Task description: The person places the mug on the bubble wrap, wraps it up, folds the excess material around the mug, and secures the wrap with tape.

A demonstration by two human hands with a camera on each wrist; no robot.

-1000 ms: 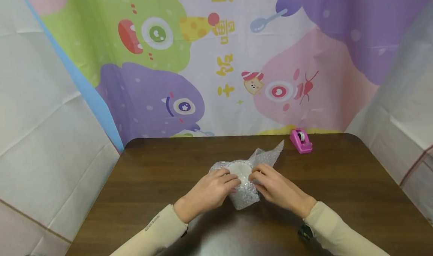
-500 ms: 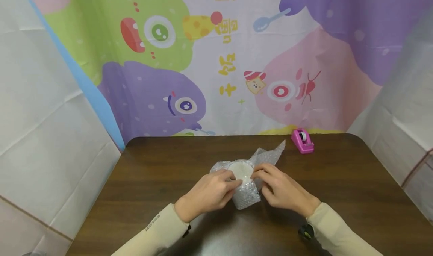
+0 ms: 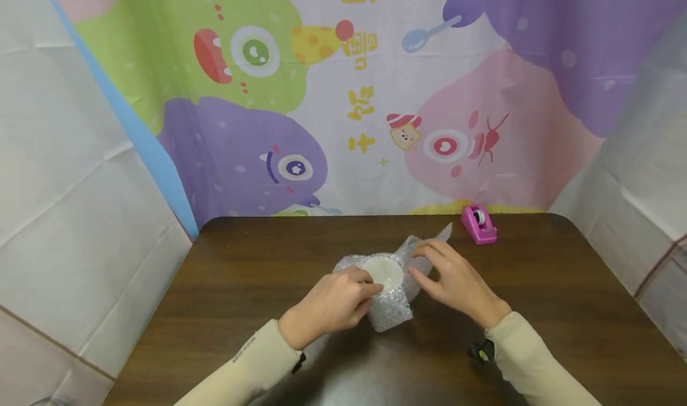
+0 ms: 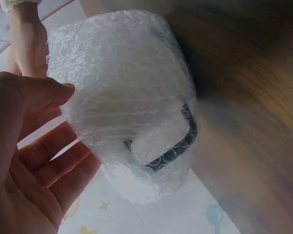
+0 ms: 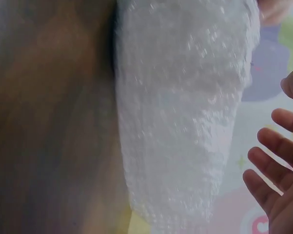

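Note:
A pale round cup-like thing (image 3: 384, 273) stands on the table inside bubble wrap (image 3: 389, 310). Through the wrap (image 4: 122, 83) in the left wrist view shows a dark-edged loop like a mug handle (image 4: 173, 153). My left hand (image 3: 335, 298) pinches the wrap's edge at the near left of the round top, its thumb lying on the film. To the right, my right hand (image 3: 456, 278) is off the rim, over the loose wrap tail. In the right wrist view the fingers (image 5: 270, 163) are spread, apart from the wrap, with nothing between them.
A pink tape dispenser (image 3: 479, 225) with a roll in it stands at the table's back right. Behind the brown table (image 3: 241, 275) hangs a cartoon-printed curtain (image 3: 354, 96). Pale cloth walls (image 3: 80, 185) close off both sides.
My right hand has let go at the round top's right edge and moved up and to the right, its fingers opening. The left hand stays at the wrap.

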